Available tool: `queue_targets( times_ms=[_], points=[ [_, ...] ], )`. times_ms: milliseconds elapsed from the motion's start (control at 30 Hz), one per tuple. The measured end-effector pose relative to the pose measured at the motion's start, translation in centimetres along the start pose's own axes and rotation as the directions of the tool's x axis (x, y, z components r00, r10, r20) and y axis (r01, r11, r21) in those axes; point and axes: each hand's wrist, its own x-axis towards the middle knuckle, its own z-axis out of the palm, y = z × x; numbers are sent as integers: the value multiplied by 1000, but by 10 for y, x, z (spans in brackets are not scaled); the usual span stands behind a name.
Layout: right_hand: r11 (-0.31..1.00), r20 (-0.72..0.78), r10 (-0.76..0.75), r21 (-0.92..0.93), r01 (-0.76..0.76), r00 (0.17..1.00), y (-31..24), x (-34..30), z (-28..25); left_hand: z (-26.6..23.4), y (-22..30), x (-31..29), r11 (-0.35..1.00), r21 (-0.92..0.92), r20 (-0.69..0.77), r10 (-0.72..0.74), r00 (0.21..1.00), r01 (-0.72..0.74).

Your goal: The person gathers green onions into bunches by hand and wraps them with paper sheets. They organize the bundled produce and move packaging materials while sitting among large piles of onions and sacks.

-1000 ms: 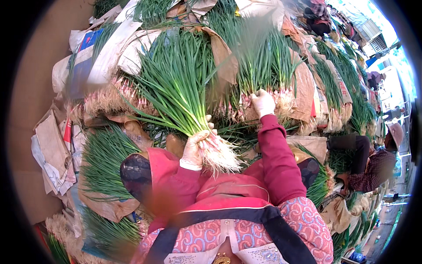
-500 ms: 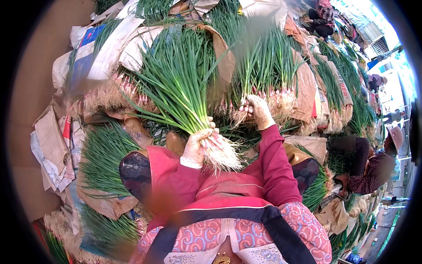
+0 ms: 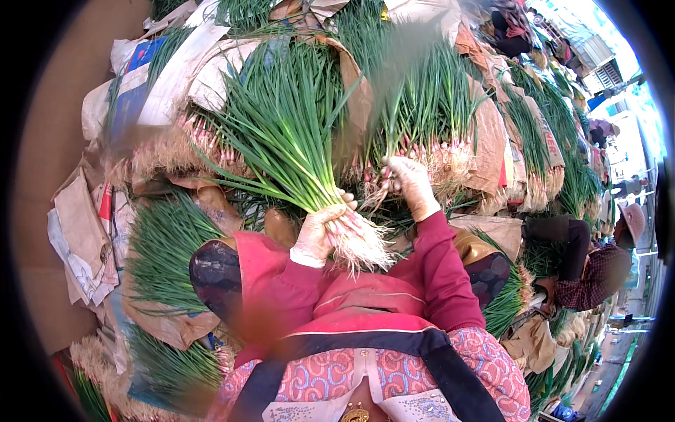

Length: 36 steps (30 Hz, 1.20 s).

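Note:
My gloved left hand (image 3: 316,235) is closed around the lower stalks of a thick bunch of spring onions (image 3: 299,158). The long green leaves fan away toward the upper left, and the pale roots hang out to the right of my fist, above my lap. My gloved right hand (image 3: 413,186) pinches a thin spring onion (image 3: 383,177) by its base, its roots dangling below the fingertips. Just beyond that hand lies a heap of spring onions (image 3: 443,98) with pinkish bulbs and straw-coloured roots lined up toward me.
More spring onions (image 3: 169,253) lie by my left knee, on brown paper sacks (image 3: 165,320). A tan wall (image 3: 49,197) rises at the far left. A person in a hat (image 3: 598,271) sits at the right, and another person (image 3: 512,32) crouches farther off.
My right hand has drawn slightly back and left, pulling a spring onion away from the heap toward the bunch. The left hand has shifted a little to the right with its bunch.

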Motion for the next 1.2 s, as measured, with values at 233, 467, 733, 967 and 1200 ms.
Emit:
queue_targets(
  times_ms=[233, 467, 733, 967, 1200],
  points=[
    [449, 281, -419, -763, 465, 864, 28, -38, 46, -5, -2, 5, 993, 47, 0, -105, 994, 105],
    [502, -38, -491, -829, 247, 870, 31, -43, 31, 5, -4, 1, 996, -85, -33, 8, 999, -11],
    [22, 149, 588, -985, 169, 795, 87, -72, -44, 5, 8, -6, 993, -115, 86, 26, 996, -16],
    [939, 234, 341, -33, -343, 911, 4, -27, 68, -8, -1, -8, 998, -66, 36, -14, 999, 16],
    [950, 286, 164, 213, -230, 944, 29, -17, 79, -2, 5, -13, 992, -118, 104, -24, 994, 36]
  ],
)
